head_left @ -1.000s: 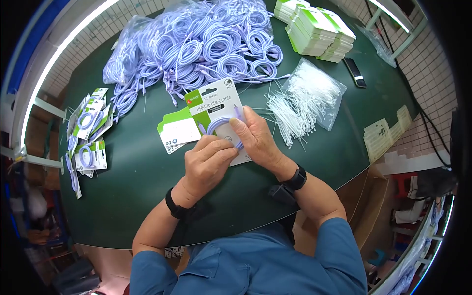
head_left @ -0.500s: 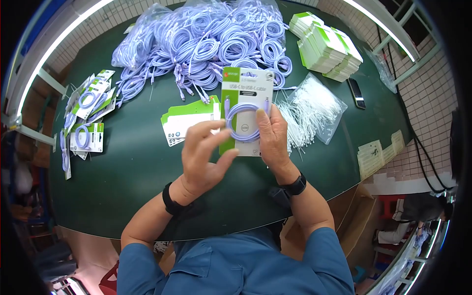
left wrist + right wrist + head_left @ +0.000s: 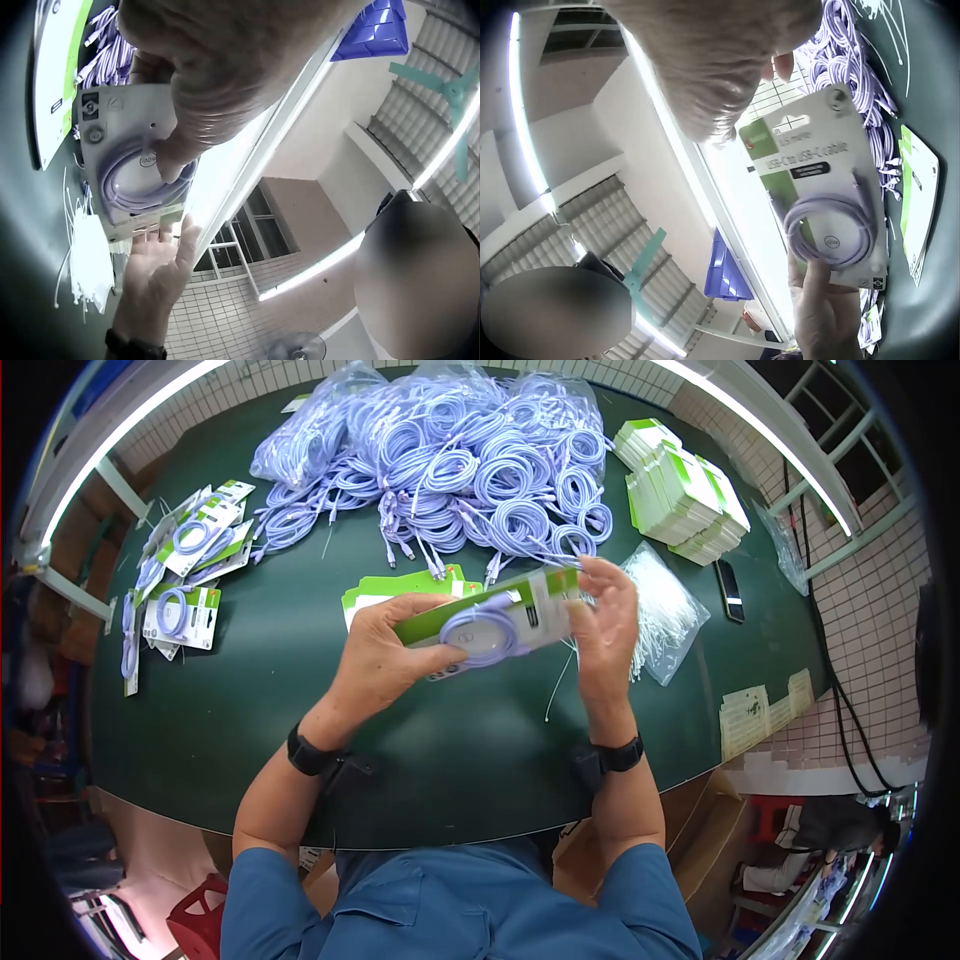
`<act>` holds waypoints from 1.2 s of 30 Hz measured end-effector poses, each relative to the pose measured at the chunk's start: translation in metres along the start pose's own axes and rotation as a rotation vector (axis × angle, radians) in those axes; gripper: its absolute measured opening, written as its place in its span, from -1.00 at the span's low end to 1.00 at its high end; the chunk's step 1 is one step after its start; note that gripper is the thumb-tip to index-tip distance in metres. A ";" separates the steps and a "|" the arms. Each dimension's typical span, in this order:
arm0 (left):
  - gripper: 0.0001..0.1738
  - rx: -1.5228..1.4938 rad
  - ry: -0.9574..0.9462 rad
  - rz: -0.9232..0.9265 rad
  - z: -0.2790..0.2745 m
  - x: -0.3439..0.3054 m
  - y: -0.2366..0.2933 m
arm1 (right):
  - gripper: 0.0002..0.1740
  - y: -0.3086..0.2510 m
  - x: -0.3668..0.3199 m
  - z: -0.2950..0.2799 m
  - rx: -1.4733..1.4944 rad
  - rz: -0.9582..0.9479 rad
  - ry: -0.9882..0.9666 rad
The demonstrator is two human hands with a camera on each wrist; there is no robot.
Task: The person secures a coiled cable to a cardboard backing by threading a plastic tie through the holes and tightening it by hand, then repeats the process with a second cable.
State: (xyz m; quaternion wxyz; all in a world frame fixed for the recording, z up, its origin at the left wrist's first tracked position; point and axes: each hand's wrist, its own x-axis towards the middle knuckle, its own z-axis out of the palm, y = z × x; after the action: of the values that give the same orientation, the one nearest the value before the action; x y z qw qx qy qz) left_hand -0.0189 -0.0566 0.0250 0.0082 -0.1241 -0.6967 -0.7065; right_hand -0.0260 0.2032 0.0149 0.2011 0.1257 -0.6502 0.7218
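A white and green card [image 3: 545, 605] with a coiled lilac USB-C cable [image 3: 831, 231] on its front is held up over the table, tilted in the head view. My left hand [image 3: 385, 655] grips the card's bottom end, thumb on the front by the coil, fingers behind. At the opposite end, with the hanging hole, my right hand [image 3: 605, 630] has its fingers loosely spread right at the edge. Beneath the card lies a small stack of flat blank cards [image 3: 455, 582], partly hidden.
A large heap of lilac cables [image 3: 450, 460], partly bagged, covers the back of the table. Carded cables [image 3: 185, 565] are piled at left. White cable ties [image 3: 655, 610] lie in a bag at right, near a phone [image 3: 730, 590] and stacked cards [image 3: 685, 495].
The card has turned from upright to nearly sideways, its top end swinging right. My left hand, which was off it half a second ago, has taken hold; the right hand's grip has loosened.
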 end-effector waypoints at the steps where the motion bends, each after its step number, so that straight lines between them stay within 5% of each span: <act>1: -0.33 0.114 -0.013 0.073 -0.005 0.001 0.012 | -0.43 -0.007 0.006 -0.004 -0.196 -0.130 0.060; 9: -0.21 0.389 -0.116 0.236 -0.004 -0.010 0.038 | -0.47 -0.034 -0.011 0.023 -0.461 -0.204 -0.401; 13: -0.15 0.474 -0.060 0.463 0.000 -0.004 0.027 | -0.57 -0.013 -0.023 0.028 -0.475 -0.113 -0.560; 15: -0.12 0.501 -0.013 0.551 0.005 -0.003 0.020 | -0.65 -0.011 -0.024 0.028 -0.381 0.104 -0.502; 18: -0.19 0.292 0.195 0.339 0.017 -0.007 0.013 | -0.68 -0.005 -0.025 0.027 -0.301 0.219 -0.446; 19: -0.19 0.293 0.189 0.337 0.018 -0.009 0.008 | -0.67 -0.001 -0.027 0.027 -0.270 0.230 -0.428; 22: -0.36 0.105 0.171 -0.040 0.020 -0.012 -0.007 | -0.65 0.002 -0.029 0.030 -0.185 0.276 -0.391; 26: -0.44 -0.114 0.066 -0.186 0.016 -0.010 -0.007 | -0.63 0.006 -0.030 0.030 -0.070 0.347 -0.380; 33: -0.58 -0.196 0.016 -0.201 0.012 -0.004 -0.001 | -0.68 0.003 -0.008 0.004 0.031 0.329 -0.382; 36: -0.62 -0.196 0.018 -0.168 0.004 0.000 0.002 | -0.78 0.004 0.014 -0.025 -0.397 0.311 -0.197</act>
State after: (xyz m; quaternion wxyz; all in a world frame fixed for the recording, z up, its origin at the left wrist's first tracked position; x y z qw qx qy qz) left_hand -0.0180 -0.0523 0.0267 -0.0568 -0.0591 -0.6322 -0.7705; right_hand -0.0379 0.2297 0.0144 0.0443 0.0522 -0.8069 0.5868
